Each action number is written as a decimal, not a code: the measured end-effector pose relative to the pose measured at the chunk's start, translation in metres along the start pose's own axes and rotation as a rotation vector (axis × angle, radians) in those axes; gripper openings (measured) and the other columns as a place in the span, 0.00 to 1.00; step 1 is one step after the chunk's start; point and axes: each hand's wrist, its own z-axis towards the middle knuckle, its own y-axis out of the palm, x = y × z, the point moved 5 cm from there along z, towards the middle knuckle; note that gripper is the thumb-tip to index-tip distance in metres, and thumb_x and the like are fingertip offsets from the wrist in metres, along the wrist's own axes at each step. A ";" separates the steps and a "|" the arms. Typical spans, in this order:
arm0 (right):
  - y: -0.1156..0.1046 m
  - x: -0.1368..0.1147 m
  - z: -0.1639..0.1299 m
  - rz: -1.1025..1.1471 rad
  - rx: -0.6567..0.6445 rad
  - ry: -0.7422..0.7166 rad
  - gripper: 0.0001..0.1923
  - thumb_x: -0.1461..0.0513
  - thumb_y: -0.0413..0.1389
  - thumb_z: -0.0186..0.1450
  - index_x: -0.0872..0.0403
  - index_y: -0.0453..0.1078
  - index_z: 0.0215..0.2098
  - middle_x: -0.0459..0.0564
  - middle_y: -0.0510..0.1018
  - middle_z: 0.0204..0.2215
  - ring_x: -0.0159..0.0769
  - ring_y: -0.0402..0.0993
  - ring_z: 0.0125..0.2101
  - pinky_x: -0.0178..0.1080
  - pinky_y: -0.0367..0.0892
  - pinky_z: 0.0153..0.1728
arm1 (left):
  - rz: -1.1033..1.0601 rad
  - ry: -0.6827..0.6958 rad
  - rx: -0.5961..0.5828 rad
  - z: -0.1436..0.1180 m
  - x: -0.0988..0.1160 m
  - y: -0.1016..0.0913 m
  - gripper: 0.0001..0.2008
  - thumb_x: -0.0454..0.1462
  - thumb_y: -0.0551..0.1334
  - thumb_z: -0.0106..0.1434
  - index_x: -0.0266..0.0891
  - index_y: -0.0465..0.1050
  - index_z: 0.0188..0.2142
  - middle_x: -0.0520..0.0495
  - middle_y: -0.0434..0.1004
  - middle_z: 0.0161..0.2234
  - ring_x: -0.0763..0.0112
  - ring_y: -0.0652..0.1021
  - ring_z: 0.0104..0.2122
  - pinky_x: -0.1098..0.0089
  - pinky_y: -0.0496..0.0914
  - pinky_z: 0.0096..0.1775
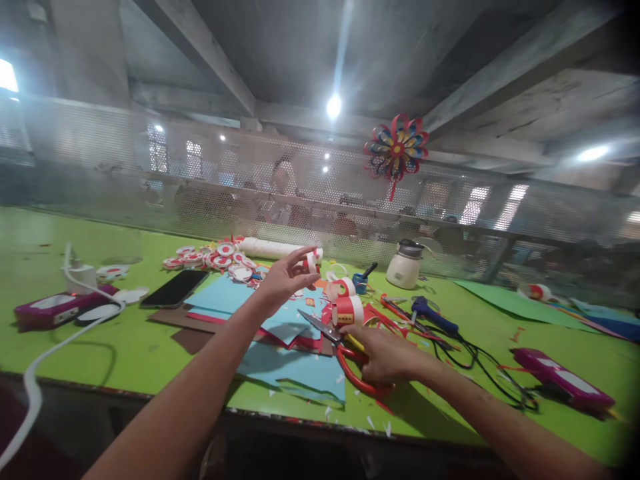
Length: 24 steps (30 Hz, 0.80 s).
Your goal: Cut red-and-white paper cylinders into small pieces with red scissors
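Red-handled scissors (pixel 334 335) point across blue paper (pixel 300 367), the right hand (pixel 387 357) curling its fingers closed on the handles. The left hand (pixel 283 287) has fingers parted by a red-and-white piece (pixel 311 261); any hold is unclear. Beneath spreads the green worktop (pixel 150 360).

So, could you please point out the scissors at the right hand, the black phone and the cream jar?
Scissors (pixel 329 332): head view, on the blades near the pivot.
Black phone (pixel 175 289): head view, middle of the screen.
Cream jar (pixel 403 269): head view, on its pale body.
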 end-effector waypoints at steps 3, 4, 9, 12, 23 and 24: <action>-0.002 -0.003 0.005 -0.052 0.064 0.020 0.29 0.62 0.55 0.52 0.47 0.62 0.52 0.55 0.76 0.37 0.47 0.71 0.35 0.36 0.55 0.26 | 0.022 0.015 0.039 0.001 0.001 -0.004 0.30 0.35 0.65 0.51 0.40 0.61 0.54 0.47 0.71 0.34 0.73 0.73 0.30 0.68 0.72 0.31; -0.003 -0.005 0.006 -0.062 0.094 0.020 0.25 0.61 0.54 0.54 0.47 0.64 0.51 0.55 0.76 0.36 0.47 0.72 0.34 0.36 0.54 0.25 | 0.027 0.015 0.059 0.001 0.001 -0.005 0.30 0.36 0.65 0.51 0.41 0.62 0.54 0.47 0.71 0.34 0.73 0.73 0.29 0.68 0.72 0.31; -0.012 -0.013 0.006 0.039 0.157 -0.036 0.16 0.57 0.51 0.58 0.51 0.69 0.44 0.54 0.77 0.33 0.42 0.71 0.31 0.34 0.53 0.24 | 0.013 -0.005 0.143 0.002 0.003 -0.010 0.28 0.37 0.65 0.50 0.39 0.63 0.52 0.43 0.71 0.39 0.72 0.74 0.30 0.72 0.69 0.26; -0.019 -0.016 0.003 0.242 0.160 -0.090 0.12 0.62 0.52 0.55 0.54 0.70 0.38 0.48 0.74 0.27 0.36 0.67 0.26 0.33 0.53 0.23 | -0.009 -0.005 0.159 0.002 0.004 -0.012 0.28 0.37 0.65 0.51 0.38 0.63 0.51 0.41 0.71 0.39 0.71 0.74 0.31 0.71 0.70 0.26; -0.016 -0.027 0.006 1.259 0.030 -0.235 0.09 0.69 0.50 0.49 0.55 0.66 0.29 0.45 0.72 0.26 0.31 0.69 0.25 0.34 0.64 0.27 | -0.103 0.025 0.213 0.005 -0.002 -0.018 0.27 0.36 0.67 0.49 0.37 0.63 0.49 0.44 0.73 0.38 0.68 0.76 0.35 0.64 0.73 0.37; -0.018 -0.031 0.007 1.320 0.039 -0.238 0.09 0.70 0.50 0.49 0.55 0.66 0.28 0.45 0.72 0.26 0.31 0.69 0.25 0.34 0.64 0.27 | -0.106 0.030 0.221 0.006 -0.003 -0.019 0.27 0.36 0.67 0.48 0.37 0.63 0.48 0.44 0.73 0.38 0.67 0.76 0.35 0.63 0.73 0.38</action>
